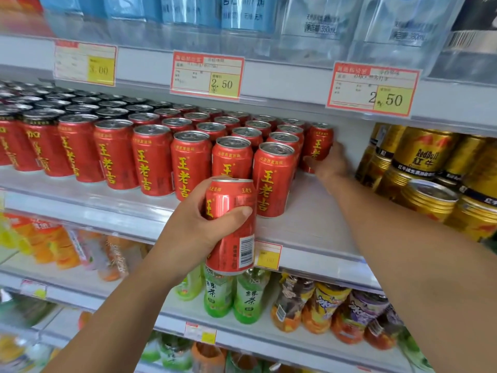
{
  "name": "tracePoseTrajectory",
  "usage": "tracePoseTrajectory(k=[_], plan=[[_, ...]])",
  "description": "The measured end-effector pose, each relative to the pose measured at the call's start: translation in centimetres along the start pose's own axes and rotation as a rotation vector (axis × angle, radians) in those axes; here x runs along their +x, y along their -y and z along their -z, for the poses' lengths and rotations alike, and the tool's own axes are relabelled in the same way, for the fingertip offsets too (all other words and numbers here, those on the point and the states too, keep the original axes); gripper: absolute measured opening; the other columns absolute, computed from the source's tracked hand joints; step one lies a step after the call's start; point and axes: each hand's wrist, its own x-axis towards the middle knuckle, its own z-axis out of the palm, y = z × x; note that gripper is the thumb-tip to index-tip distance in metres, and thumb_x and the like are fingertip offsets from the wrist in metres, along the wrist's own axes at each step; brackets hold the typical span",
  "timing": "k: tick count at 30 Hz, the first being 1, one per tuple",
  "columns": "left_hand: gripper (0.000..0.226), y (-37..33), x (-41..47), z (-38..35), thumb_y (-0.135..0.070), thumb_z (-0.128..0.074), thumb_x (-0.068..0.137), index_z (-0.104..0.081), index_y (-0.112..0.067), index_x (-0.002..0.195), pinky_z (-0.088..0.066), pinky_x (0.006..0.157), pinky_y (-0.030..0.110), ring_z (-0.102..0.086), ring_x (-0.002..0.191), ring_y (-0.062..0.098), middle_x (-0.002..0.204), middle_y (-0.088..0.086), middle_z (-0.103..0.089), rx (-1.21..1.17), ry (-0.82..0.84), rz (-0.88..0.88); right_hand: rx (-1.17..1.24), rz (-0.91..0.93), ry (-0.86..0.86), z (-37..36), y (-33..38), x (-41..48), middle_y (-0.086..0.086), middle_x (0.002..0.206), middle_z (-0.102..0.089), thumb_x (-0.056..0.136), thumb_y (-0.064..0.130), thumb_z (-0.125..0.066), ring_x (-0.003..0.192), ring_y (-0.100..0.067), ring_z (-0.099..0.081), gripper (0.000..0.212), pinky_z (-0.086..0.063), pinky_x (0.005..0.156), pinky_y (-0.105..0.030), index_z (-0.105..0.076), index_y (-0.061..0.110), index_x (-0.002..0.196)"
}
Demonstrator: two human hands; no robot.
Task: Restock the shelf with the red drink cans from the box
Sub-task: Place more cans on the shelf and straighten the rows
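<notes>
On the middle shelf (pixel 309 219) of a shop rack, rows of red drink cans (pixel 153 160) stand upright with silver tops and yellow lettering, filling the left and centre of the board, while a bare strip of it shows to their right. The left hand (pixel 199 227) grips a loose can (pixel 234 238) in front of the shelf's front edge, just before the front row. Its fingers wrap the side and its thumb lies across the can's face. That can is upright, or nearly so, with its barcode turned toward the camera. The right hand (pixel 329 162) reaches deeper in, to the right end of the rows, where its fingers curl round the lower part of an end can (pixel 318 141) standing on the board just beside the other red ones — whether it is lifted clear of the board cannot be told. Gold cans (pixel 425 154) are stacked at the far right of the same shelf, apart from the red rows. Price tags (pixel 207 75) hang along the rail above, under wrapped water bottles (pixel 320 25). Green tea bottles (pixel 217 294) sit on the shelf below, with orange and purple-labelled drinks beside them.
</notes>
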Motion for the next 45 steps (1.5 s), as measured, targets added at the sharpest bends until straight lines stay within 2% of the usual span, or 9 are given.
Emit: tracePoseTrajectory(k=[7, 11, 13, 17, 24, 28, 32, 37, 45], plan=[[0.040, -0.9, -0.4, -0.2, -0.030, -0.074, 0.076, -0.061, -0.033, 0.114, -0.055, 0.072, 0.020, -0.069, 0.092, 0.005, 0.100, -0.010, -0.072, -0.023, 0.000, 0.050, 0.008, -0.116, -0.006, 1.4, 2.2, -2.7, -0.017, 0.146, -0.043, 0.083, 0.039, -0.071, 0.132, -0.033, -0.045, 0.086, -0.038, 0.104, -0.037, -0.025, 0.007, 0.148], [0.046, -2.0, -0.8, -0.1, -0.025, -0.075, 0.079, -0.059, -0.031, 0.122, -0.052, 0.068, 0.013, -0.069, 0.092, 0.002, 0.104, -0.009, -0.072, -0.038, -0.019, 0.102, 0.230, 0.111, 0.000, 4.6, 4.4, -10.6, -0.004, 0.113, -0.063, 0.089, 0.032, -0.060, 0.103, -0.016, -0.062, 0.057, -0.045, 0.088, -0.021, -0.040, 0.012, 0.138], [0.050, -2.6, -1.0, -0.3, -0.021, -0.079, 0.076, -0.058, -0.030, 0.121, -0.052, 0.067, 0.011, -0.069, 0.091, 0.002, 0.104, -0.009, -0.072, -0.081, -0.066, 0.100, 0.320, 0.231, 0.190, 6.6, 4.3, -16.7, 0.006, 0.104, -0.060, 0.093, 0.015, -0.056, 0.094, -0.002, -0.058, 0.041, -0.041, 0.083, -0.016, -0.046, 0.022, 0.131], [0.058, -3.9, -1.4, -2.8, -0.014, -0.085, 0.069, -0.059, -0.024, 0.119, -0.055, 0.078, 0.020, -0.069, 0.093, 0.005, 0.104, -0.007, -0.072, -0.094, -0.113, -0.003, 0.304, 0.338, 0.644, 9.1, 5.2, -24.6, 0.022, 0.112, -0.052, 0.082, 0.011, -0.072, 0.098, 0.017, -0.053, 0.067, -0.042, 0.078, -0.004, -0.036, 0.050, 0.122], [0.081, -4.3, -0.3, -6.5, -0.043, -0.084, 0.066, -0.047, -0.030, 0.137, -0.048, 0.100, 0.030, -0.058, 0.117, 0.002, 0.127, -0.010, -0.062, 0.076, 0.004, -0.161, 0.292, 0.263, 0.220, 10.1, 4.0, -22.1, 0.028, 0.103, -0.059, 0.069, 0.034, -0.083, 0.094, 0.015, -0.056, 0.054, -0.043, 0.075, -0.001, -0.048, 0.044, 0.109], [0.062, -1.2, -0.2, -3.5, -0.048, -0.078, 0.074, -0.061, -0.024, 0.129, -0.041, 0.100, 0.021, -0.054, 0.112, 0.001, 0.124, -0.009, -0.063, 0.518, -0.031, -0.191, 0.271, 0.216, 0.190, 10.0, 2.0, -17.2, 0.012, 0.109, -0.064, 0.075, 0.023, -0.082, 0.090, 0.010, -0.058, 0.053, -0.044, 0.077, -0.003, -0.054, 0.025, 0.120], [0.055, 2.7, 0.4, -1.2, -0.066, -0.064, 0.071, -0.073, -0.025, 0.107, -0.048, 0.091, 0.038, -0.065, 0.100, 0.019, 0.108, -0.008, -0.072, 0.899, -0.012, -0.413, 0.206, 0.161, 0.254, 8.2, -0.5, -11.8, 0.000, 0.123, -0.063, 0.070, 0.027, -0.081, 0.111, -0.016, -0.061, 0.058, -0.048, 0.101, -0.044, -0.051, 0.026, 0.119], [0.041, 4.8, 0.7, -1.4, -0.062, -0.066, 0.075, -0.069, -0.031, 0.102, -0.045, 0.088, 0.046, -0.062, 0.099, 0.017, 0.104, -0.014, -0.068, 0.895, -0.054, -0.490, 0.200, 0.094, 0.275, 6.1, -1.4, -8.4, -0.003, 0.132, -0.058, 0.073, 0.023, -0.079, 0.119, -0.020, -0.057, 0.070, -0.044, 0.105, -0.048, -0.042, 0.021, 0.133], [0.041, 5.1, 0.5, -1.5, -0.063, -0.061, 0.077, -0.068, -0.031, 0.102, -0.028, 0.091, 0.030, -0.057, 0.101, 0.017, 0.106, -0.014, -0.066, 0.852, -0.072, -0.483, 0.252, -0.008, 0.247, 3.5, -0.4, -5.0, -0.002, 0.141, -0.050, 0.085, 0.011, -0.071, 0.123, -0.018, -0.052, 0.075, -0.042, 0.103, -0.034, -0.027, 0.022, 0.145]])
